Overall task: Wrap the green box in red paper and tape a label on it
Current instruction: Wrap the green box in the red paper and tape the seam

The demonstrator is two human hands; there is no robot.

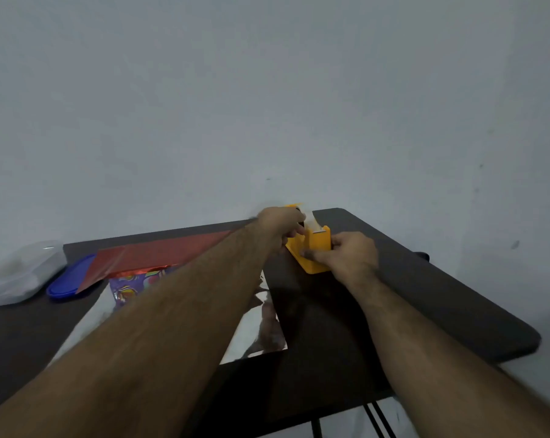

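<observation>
Here, near to far.
Red paper [159,257]: lies on the dark table [425,311], silver side up near, red flap folded over far left.
Box: purple patterned box [134,286] under that flap; no green visible.
Right hand [346,257]: grips the yellow tape dispenser [314,248] at far right.
Left hand [280,226]: pinches the tape strip [311,221] above it.
Far left: clear container [20,273], blue lid [68,279].

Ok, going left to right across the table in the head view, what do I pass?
Clear plastic container → blue lid → red paper → left hand → yellow tape dispenser → right hand.
</observation>
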